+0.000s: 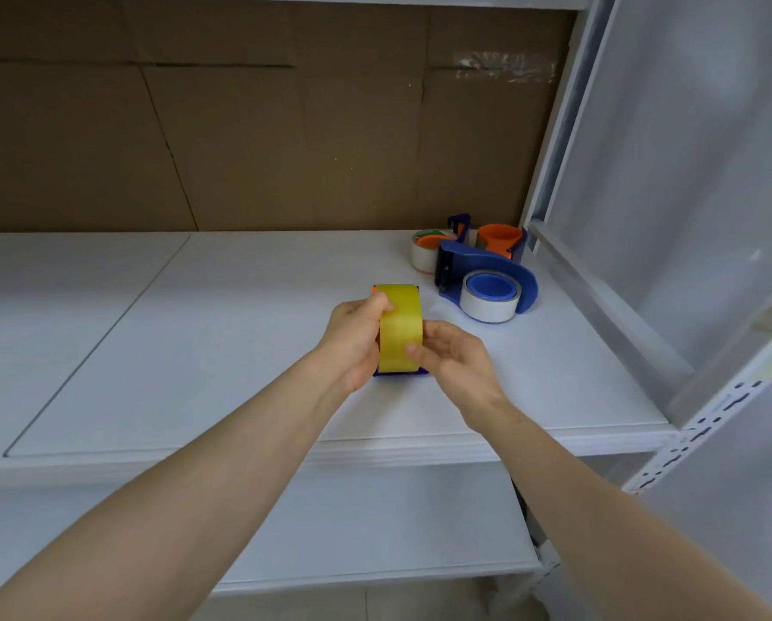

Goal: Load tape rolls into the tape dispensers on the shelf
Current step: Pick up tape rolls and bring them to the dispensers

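A yellow tape roll (399, 329) stands on edge in a dark blue dispenser (402, 373) on the white shelf (240, 351); only the dispenser's base edge and an orange bit at its far left corner show. My left hand (357, 342) grips the roll's left side, thumb on top. My right hand (455, 356) presses its right side with the fingers. To the right lies a blue dispenser (487, 266) holding a white tape roll (489, 300) with a blue core. Behind it are another blue dispenser with an orange core (500, 239) and a clear roll (424, 255).
Brown cardboard (240, 127) backs the shelf. A white metal upright (711, 414) and side rail close off the right side. A lower white shelf (375, 531) sits beneath the front edge. A seam runs across the shelf board at the left.
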Demonstrator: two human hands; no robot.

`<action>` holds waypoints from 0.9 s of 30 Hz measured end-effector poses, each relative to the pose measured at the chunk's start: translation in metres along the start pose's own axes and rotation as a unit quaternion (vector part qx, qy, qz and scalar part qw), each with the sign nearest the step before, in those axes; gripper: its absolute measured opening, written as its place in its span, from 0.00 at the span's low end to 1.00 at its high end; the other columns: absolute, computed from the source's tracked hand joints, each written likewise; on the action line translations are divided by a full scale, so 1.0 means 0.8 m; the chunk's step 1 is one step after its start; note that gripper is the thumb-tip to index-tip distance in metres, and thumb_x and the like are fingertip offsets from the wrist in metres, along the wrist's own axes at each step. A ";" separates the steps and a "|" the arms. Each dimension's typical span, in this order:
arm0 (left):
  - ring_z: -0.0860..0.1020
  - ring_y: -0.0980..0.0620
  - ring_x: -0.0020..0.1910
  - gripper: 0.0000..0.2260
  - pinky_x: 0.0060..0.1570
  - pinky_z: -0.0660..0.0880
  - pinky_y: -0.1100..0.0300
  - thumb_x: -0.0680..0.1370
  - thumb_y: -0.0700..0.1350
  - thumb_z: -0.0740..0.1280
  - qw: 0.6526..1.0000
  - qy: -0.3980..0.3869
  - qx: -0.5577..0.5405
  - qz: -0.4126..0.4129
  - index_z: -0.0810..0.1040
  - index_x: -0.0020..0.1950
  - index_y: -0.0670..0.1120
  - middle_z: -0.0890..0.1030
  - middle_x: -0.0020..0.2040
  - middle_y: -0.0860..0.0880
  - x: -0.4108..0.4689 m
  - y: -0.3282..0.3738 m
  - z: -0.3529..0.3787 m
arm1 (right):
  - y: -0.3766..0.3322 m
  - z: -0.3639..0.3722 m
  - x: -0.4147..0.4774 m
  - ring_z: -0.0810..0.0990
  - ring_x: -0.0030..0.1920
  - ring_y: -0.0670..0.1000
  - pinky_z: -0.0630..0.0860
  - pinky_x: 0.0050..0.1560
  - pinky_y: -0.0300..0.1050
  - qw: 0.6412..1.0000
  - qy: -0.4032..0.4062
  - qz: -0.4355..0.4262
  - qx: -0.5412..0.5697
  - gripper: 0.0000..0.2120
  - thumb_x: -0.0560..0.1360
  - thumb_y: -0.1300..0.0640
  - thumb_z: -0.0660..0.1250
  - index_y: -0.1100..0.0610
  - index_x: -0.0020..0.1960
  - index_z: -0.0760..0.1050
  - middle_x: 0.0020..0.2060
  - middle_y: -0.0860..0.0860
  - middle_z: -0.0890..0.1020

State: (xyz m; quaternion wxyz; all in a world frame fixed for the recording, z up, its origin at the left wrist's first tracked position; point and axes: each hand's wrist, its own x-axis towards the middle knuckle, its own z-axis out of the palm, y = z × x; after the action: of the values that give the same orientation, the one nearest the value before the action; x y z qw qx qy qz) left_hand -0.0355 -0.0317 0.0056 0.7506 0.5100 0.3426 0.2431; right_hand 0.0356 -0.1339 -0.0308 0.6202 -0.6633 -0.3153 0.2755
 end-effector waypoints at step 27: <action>0.75 0.42 0.45 0.05 0.44 0.77 0.52 0.76 0.33 0.58 1.000 -0.028 -0.014 0.002 0.73 0.48 0.36 0.75 0.49 0.37 0.010 0.001 -0.006 | -0.003 -0.007 0.016 0.81 0.45 0.54 0.79 0.52 0.46 0.997 0.038 0.044 0.043 0.05 0.76 0.62 0.66 0.61 0.49 0.79 0.42 0.55 0.82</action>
State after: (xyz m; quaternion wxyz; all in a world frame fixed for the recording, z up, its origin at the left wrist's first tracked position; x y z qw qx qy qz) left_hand -0.0338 -0.0226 0.0030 0.7662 0.5069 0.3173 0.2351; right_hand 0.0479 -0.1272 -0.0280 0.6469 -0.6593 -0.2502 0.2902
